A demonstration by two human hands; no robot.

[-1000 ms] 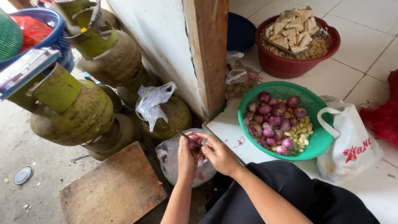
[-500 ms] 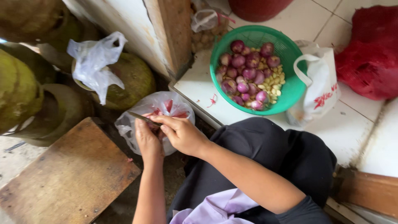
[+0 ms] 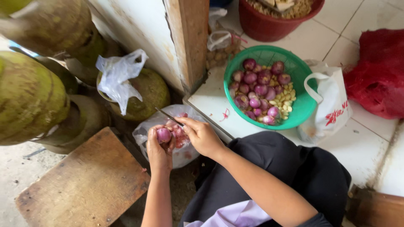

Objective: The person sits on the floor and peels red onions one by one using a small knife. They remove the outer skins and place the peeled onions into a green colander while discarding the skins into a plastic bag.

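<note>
— Pinching a small purple shallot [image 3: 163, 134] between its fingertips [image 3: 156, 135], the left hand [image 3: 158, 148] is curled closed around it, thumb side up. Why hold it so high on the fingers, do you think?

— It leaves the bulb's top and sides bare for the blade. The right hand [image 3: 202, 135] is closed on a small knife [image 3: 169, 116], and the dark blade sticks out past the thumb, pointing up and away from the body, just above the shallot.

— And both hands sit right over that clear plastic bag [image 3: 176, 143]?

— Yes, it lies open under them with pinkish skins inside, so whatever drops from the bulb lands there rather than on the ground. It rests against the edge of the white tiled floor [image 3: 214, 105], just beside the person's dark-clothed knee.

— What about the green basket [image 3: 269, 56]?

— It stands on the tiles within reach of the right arm, holding more purple shallots [image 3: 254, 90] on one side and pale peeled garlic cloves [image 3: 286, 94] on the other. A white plastic bag [image 3: 328, 109] leans against its right rim.

— Further out?

— A red tub [image 3: 273, 23] behind the basket, a red mesh sack [image 3: 376, 71] at the far right, and a wooden post [image 3: 189, 42] rising at the tile edge. On the lower level to the left stand worn green gas cylinders [image 3: 31, 96], one with a thin plastic bag [image 3: 118, 77] draped on it, and a wooden board [image 3: 88, 185] lies below the left forearm.
</note>
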